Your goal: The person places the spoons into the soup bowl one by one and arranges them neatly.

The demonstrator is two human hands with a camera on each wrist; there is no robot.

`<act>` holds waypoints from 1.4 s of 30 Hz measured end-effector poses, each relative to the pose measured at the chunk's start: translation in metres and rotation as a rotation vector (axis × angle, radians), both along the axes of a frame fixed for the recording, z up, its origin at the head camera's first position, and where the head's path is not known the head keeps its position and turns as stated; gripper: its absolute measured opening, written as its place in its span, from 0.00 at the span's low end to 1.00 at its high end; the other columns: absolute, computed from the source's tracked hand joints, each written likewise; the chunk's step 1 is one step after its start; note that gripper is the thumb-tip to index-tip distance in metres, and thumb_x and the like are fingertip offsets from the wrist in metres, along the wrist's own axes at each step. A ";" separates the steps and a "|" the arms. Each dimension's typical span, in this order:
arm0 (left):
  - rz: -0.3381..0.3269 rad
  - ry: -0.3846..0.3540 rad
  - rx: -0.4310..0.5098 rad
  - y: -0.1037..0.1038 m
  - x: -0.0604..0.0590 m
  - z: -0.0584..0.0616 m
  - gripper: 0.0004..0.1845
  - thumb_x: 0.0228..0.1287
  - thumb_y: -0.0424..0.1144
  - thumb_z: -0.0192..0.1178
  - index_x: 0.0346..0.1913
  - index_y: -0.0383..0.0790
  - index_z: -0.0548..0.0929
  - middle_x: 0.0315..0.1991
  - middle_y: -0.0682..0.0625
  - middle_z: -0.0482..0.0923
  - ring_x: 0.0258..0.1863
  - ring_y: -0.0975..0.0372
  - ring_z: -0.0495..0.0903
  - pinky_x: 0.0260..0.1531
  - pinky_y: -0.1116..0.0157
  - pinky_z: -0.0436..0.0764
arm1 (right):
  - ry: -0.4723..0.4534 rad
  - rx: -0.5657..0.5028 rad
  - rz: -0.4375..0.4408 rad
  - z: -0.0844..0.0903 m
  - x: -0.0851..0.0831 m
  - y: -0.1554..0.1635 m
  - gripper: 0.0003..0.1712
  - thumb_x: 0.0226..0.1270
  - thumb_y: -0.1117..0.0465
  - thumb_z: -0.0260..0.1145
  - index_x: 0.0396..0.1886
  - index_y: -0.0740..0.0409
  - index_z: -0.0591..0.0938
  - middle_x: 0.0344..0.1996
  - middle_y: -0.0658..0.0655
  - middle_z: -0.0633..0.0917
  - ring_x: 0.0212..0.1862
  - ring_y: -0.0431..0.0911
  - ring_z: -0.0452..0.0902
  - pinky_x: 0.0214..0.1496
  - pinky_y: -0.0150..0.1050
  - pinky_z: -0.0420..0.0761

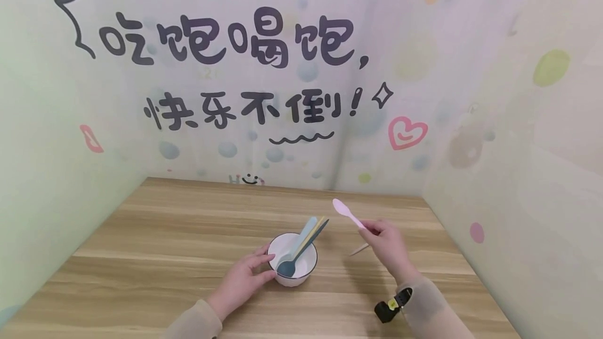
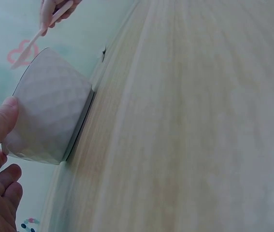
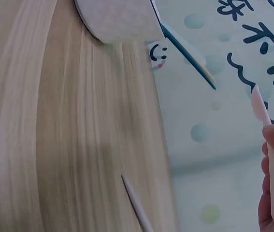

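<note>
A white bowl (image 1: 301,279) with a dark rim stands on the wooden table, its faceted side (image 2: 54,106) showing in the left wrist view. My left hand (image 1: 242,281) holds it at the left side, thumb and fingers at the rim. Inside lean a dark blue spoon (image 1: 286,268), a light blue utensil (image 1: 306,232) and a yellow one (image 1: 314,230), handles up and right. To the right, above the table, my right hand (image 1: 387,245) pinches a pale pink spoon (image 1: 346,210) by its handle, the spoon's head pointing up and left.
A thin pointed stick (image 3: 136,203) lies on the table (image 1: 188,224) below my right hand; its other end is hidden in the head view. Printed walls (image 1: 301,161) enclose the table at the back and sides. A black wrist camera (image 1: 388,310) sits on my right wrist.
</note>
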State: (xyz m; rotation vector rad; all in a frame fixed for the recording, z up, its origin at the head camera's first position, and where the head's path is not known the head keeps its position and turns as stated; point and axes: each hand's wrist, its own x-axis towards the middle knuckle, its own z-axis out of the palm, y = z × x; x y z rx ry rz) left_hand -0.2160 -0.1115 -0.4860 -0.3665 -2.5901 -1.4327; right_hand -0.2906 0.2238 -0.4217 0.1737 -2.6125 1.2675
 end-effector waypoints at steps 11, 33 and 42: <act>-0.011 -0.015 -0.001 -0.001 -0.001 0.001 0.22 0.56 0.44 0.70 0.53 0.38 0.83 0.67 0.44 0.68 0.66 0.47 0.66 0.65 0.46 0.64 | 0.051 0.081 0.240 0.010 0.005 -0.013 0.08 0.60 0.63 0.70 0.39 0.58 0.88 0.31 0.48 0.81 0.34 0.44 0.74 0.32 0.32 0.78; -0.003 0.006 0.017 0.001 -0.001 0.001 0.22 0.55 0.43 0.71 0.52 0.38 0.84 0.66 0.47 0.71 0.65 0.48 0.68 0.64 0.48 0.66 | 0.207 0.469 0.657 0.018 -0.002 -0.034 0.07 0.59 0.64 0.71 0.38 0.54 0.89 0.29 0.39 0.76 0.30 0.33 0.71 0.31 0.29 0.76; -0.010 -0.001 0.041 0.001 0.000 0.002 0.22 0.55 0.43 0.71 0.52 0.38 0.84 0.66 0.46 0.70 0.65 0.48 0.67 0.65 0.48 0.64 | 0.435 0.636 0.784 0.022 -0.005 -0.048 0.06 0.57 0.63 0.73 0.36 0.54 0.89 0.27 0.44 0.76 0.31 0.36 0.69 0.33 0.28 0.73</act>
